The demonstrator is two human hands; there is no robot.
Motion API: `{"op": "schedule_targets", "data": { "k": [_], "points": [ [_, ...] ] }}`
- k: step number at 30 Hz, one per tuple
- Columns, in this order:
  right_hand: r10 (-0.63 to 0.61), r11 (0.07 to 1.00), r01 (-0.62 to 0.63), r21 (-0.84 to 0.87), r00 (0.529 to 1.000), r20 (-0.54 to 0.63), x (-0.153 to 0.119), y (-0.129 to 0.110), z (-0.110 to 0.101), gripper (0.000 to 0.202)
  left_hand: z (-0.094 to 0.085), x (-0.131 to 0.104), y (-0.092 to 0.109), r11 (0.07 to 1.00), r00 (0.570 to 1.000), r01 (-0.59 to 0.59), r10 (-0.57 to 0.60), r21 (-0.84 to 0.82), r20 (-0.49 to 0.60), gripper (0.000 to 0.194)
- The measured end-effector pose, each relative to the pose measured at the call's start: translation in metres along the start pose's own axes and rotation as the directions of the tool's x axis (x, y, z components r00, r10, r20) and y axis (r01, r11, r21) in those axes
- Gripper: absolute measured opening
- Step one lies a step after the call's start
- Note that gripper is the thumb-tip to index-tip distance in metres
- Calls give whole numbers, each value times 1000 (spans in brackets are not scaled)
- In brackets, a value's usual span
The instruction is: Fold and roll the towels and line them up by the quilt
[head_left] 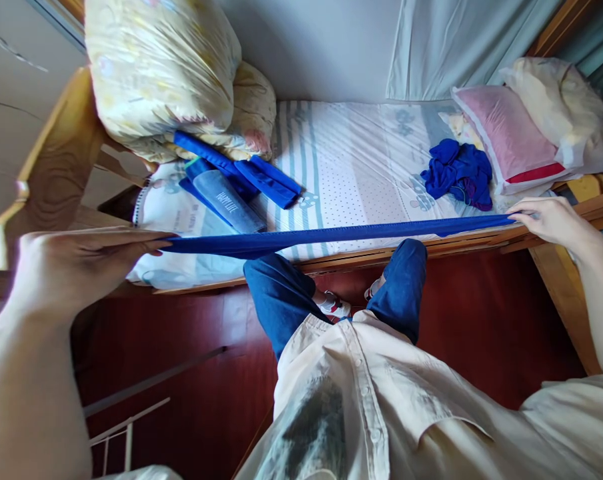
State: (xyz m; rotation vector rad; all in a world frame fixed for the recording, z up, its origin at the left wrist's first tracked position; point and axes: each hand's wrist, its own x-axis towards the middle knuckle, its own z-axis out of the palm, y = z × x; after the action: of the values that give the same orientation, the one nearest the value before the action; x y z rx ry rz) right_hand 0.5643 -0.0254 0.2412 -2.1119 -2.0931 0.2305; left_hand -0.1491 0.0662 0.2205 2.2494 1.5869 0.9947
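Note:
A blue cloth (331,237) is stretched in a long, narrow band across my front, just above the near edge of the bed. My left hand (76,260) pinches one end between thumb and fingers. At the opposite end, the fingertips of my right hand (546,217) grip the cloth. Beyond it on the mattress, several folded blue cloths (271,183) lie beside a grey-blue folded towel (226,200) with white lettering. A crumpled blue cloth pile (456,173) sits farther right.
The bed (351,147) has a patterned sheet and a wooden frame (56,153). A bulky yellow quilt (161,67) stands at its left end. A pink pillow in clear wrapping (511,133) lies at the right. Below are my knees and a dark red floor (181,373).

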Motion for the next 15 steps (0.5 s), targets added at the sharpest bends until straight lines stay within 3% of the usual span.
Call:
{"op": "schedule_targets", "data": {
  "k": [3,6,9,11,13,15],
  "points": [
    [134,991,-135,20,990,52,1,18,-8,10,4,9,-17,1000,996,17,-17,-6,84,30],
    [173,983,-178,53,981,87,18,32,-9,8,20,29,-40,995,963,94,-99,30,252,33],
    [192,980,-197,22,973,127,54,36,2,11,52,63,-56,986,874,153,-169,71,455,38],
    [285,956,-291,25,948,139,84,32,13,22,79,90,-58,981,794,165,-195,104,576,39],
    [382,919,-391,52,915,132,116,26,26,30,104,119,-53,973,744,182,-230,142,627,39],
    [430,897,-436,75,899,78,145,22,35,33,123,146,-45,967,727,208,-253,146,638,40]
  ]
}}
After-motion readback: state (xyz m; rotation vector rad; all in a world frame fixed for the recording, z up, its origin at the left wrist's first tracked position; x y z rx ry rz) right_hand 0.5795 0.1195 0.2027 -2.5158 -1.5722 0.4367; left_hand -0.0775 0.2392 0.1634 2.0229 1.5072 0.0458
